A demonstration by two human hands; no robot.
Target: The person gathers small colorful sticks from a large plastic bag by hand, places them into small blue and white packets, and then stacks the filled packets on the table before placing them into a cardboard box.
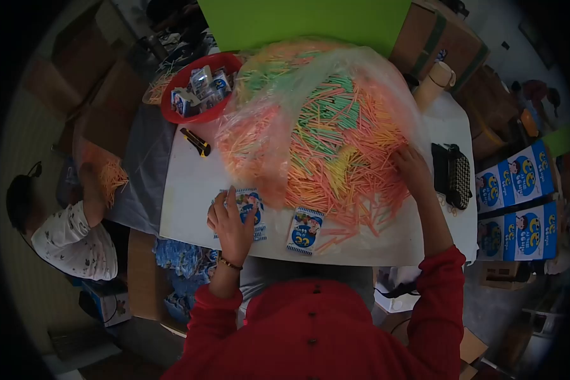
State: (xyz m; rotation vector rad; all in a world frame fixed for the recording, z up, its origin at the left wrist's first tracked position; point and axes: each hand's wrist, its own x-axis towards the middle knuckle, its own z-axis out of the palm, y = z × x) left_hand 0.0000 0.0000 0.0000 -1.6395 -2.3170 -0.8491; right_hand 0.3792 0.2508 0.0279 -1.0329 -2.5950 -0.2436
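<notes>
My left hand (231, 223) lies over a few blue-and-white printed packets (252, 201) at the table's front left, its fingers apart. Those fingers partly hide the packets. Another blue-and-white packet (306, 230) lies by itself to the right of them. My right hand (413, 168) rests at the right side of a big heap of thin coloured sticks (335, 142), fingers stretched out onto them. The sticks are pink, orange, yellow and green. They spill out of a large clear plastic bag (266, 149). Whether any sticks are between my right fingers is hard to see.
A red bowl (218, 63) of small packets and a yellow-black box cutter (196, 142) are at left. On the right are a beige bottle (434, 86), a patterned pouch (459, 177) and blue boxes (516, 231). At far left another person (76, 237) handles orange sticks.
</notes>
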